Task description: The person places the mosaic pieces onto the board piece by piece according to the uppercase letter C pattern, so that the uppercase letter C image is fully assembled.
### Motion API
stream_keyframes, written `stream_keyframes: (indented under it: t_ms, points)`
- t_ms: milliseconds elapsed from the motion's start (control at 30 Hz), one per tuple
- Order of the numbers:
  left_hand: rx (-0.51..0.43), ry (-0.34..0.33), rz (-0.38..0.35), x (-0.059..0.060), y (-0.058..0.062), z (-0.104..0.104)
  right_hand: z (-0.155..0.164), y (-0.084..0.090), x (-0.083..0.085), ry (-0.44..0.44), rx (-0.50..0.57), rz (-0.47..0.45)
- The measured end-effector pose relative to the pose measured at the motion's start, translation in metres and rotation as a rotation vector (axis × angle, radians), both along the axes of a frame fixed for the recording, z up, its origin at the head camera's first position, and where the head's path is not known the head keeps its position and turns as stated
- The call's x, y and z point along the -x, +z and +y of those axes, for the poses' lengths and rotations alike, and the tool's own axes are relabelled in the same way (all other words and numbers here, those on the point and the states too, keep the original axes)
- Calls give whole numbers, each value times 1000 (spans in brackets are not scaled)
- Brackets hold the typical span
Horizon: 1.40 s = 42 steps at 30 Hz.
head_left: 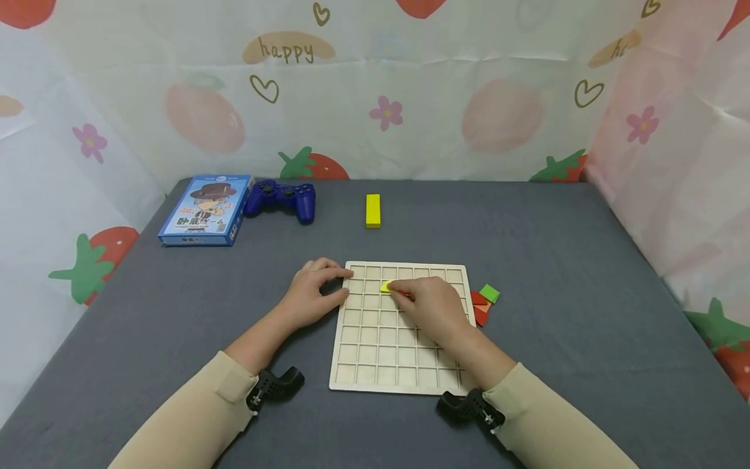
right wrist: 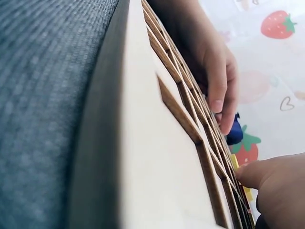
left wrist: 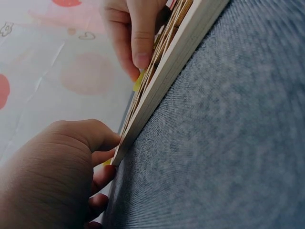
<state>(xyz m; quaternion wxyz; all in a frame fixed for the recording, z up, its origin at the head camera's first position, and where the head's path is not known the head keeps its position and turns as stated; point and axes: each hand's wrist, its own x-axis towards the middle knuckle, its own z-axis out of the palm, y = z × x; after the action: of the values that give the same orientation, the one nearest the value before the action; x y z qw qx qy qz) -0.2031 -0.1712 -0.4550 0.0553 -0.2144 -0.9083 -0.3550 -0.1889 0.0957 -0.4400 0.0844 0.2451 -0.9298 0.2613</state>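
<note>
A pale wooden grid board [head_left: 359,355] lies flat on the table. At its upper left edge my left hand [head_left: 316,293] rests, thumb and a finger touching the rim; the left wrist view shows these fingertips against the board's side. My right hand [head_left: 436,306] reaches over the board and pinches a small yellow tile [head_left: 385,286] at a cell in an upper row. Something reddish peeks out under those fingers, too covered to make out. In the left wrist view the yellow tile [left wrist: 138,81] shows below the right fingertips.
Beside the board's right edge lie red tiles [head_left: 481,316], an orange one and a green tile [head_left: 489,294]. Farther back are a yellow block [head_left: 373,211], a blue game controller [head_left: 281,198] and a blue box [head_left: 205,210]. A printed cloth hangs behind the table.
</note>
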Motion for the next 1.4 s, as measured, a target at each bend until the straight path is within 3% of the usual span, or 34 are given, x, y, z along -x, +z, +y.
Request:
stream_keyframes:
  t_ms: [133,333,467,633,1033,1267,1400]
  points:
    - [-7,2,13,3,-1,1,3,3,4,-1,-5,15]
    - [-12,3,6,2,-4,2,10,13,10,-30,87,-35]
    - [-15,-1,21,0,-3,1,13,16,11,14,-14,-75]
    - [-14,-15,21,1,-1,1,13,14,9,67,-163,-54]
    - [-7,-13,25,-1,0,2,13,15,7,68,-182,19]
    - [2,-10,21,-2,1,2,13,14,3,143,-249,2]
    - [4,-11,23,-2,1,1,13,16,3,138,-241,3]
